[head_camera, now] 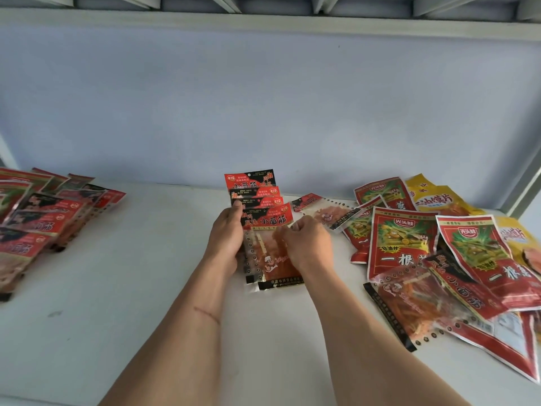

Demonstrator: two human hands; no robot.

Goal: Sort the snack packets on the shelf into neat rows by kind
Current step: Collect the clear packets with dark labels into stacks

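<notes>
A fanned stack of red-and-black snack packets (265, 212) with clear windows stands at the middle of the white shelf (146, 288). My left hand (227, 234) grips the stack's left edge, thumb on the front. My right hand (307, 243) pinches the front packet at its right side. A neat overlapping row of the same red-and-black packets (44, 218) lies at the far left. A loose pile at the right mixes red-and-green packets (401, 241), yellow packets (433, 197) and more red-and-black ones (421, 297).
A single red-and-black packet (325, 210) lies flat just behind my right hand. A pale blue back wall (263, 98) closes the shelf behind. The upper shelf's underside (263, 16) runs overhead. A metal upright (527, 186) stands at the right.
</notes>
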